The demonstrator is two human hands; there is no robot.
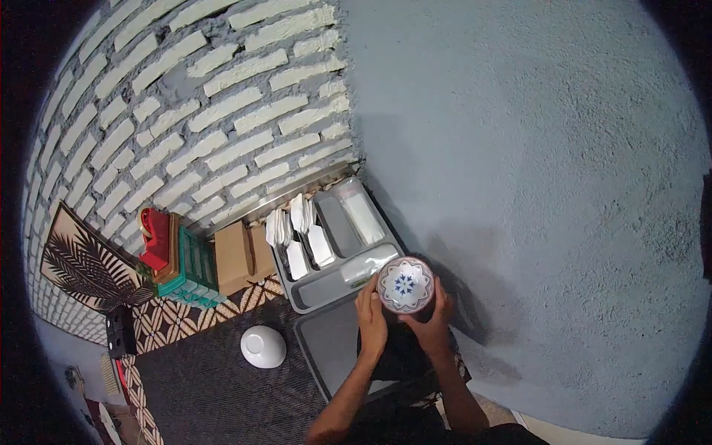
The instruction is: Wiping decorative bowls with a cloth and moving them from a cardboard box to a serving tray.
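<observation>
My left hand (371,322) and my right hand (434,328) hold a small round bowl (405,285) between them, one at each side. The bowl is white, with a blue flower-like motif in its middle and a reddish scalloped band at the rim. It is held up over the far right corner of a flat grey tray (328,339). Under my forearms lies something black (396,350), partly hidden, which I cannot make out. To the left, a plain white bowl (263,347) rests upside down on a dark woven mat (206,384).
A grey compartment tray (336,228) beyond holds white paper-wrapped bundles (300,239) and clear plastic packs (370,261). Farther left stand brown cardboard (233,256), a green drawer unit (192,267) with a red tape dispenser (154,239) on top, and a black box (120,332). Walls (500,167) bound the back and right.
</observation>
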